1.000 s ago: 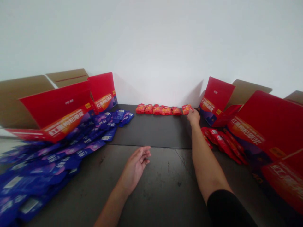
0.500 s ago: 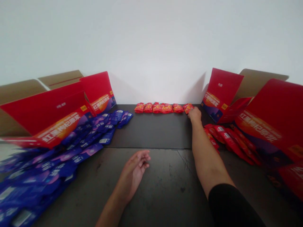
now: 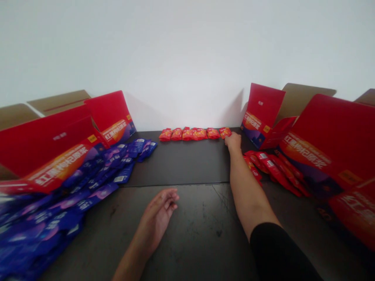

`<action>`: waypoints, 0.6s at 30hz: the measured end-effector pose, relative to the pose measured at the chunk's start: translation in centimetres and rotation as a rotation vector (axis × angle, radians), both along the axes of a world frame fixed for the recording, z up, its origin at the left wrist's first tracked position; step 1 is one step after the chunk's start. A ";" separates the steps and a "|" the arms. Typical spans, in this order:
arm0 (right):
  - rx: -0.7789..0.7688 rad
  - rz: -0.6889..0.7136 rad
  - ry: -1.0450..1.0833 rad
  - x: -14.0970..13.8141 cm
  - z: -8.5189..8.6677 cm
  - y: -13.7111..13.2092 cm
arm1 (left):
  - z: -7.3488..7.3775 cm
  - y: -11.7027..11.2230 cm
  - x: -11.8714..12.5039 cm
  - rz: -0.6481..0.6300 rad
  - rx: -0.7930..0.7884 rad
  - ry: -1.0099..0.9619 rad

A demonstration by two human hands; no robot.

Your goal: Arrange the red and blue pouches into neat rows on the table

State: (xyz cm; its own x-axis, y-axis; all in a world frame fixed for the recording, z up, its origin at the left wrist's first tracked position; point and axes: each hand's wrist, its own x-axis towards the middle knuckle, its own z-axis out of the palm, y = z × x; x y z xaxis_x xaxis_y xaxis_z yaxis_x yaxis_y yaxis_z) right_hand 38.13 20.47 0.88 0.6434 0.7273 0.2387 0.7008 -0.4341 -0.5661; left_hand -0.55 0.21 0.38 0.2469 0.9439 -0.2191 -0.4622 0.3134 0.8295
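At the far right end of a row of red packets [image 3: 187, 135] along the wall, my right hand [image 3: 234, 141] is stretched out with its fingers closed on the edge of the last red packet [image 3: 225, 132]. My fingertips are partly hidden behind the back of that hand. My left hand [image 3: 161, 207] hovers over the near part of the dark table [image 3: 196, 226], fingers loosely curled and apart, holding nothing. Nearest to my right forearm lies a pile of larger red packets [image 3: 272, 168].
Blue packets [image 3: 55, 226] lie heaped along the left side. Open red cartons stand behind them, one nearer [image 3: 49, 152] and one farther [image 3: 109, 117]. More open red cartons [image 3: 263, 113] line the right side. A white wall [image 3: 187, 70] closes off the back.
The whole view has shifted slightly, so everything sits farther left in the picture. My right hand stays at the end packet and my left hand keeps its curled pose.
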 end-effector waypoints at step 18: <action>-0.030 -0.082 0.034 -1.4 1.0 -0.7 | -0.3 0.1 0.1 0.008 0.008 -0.002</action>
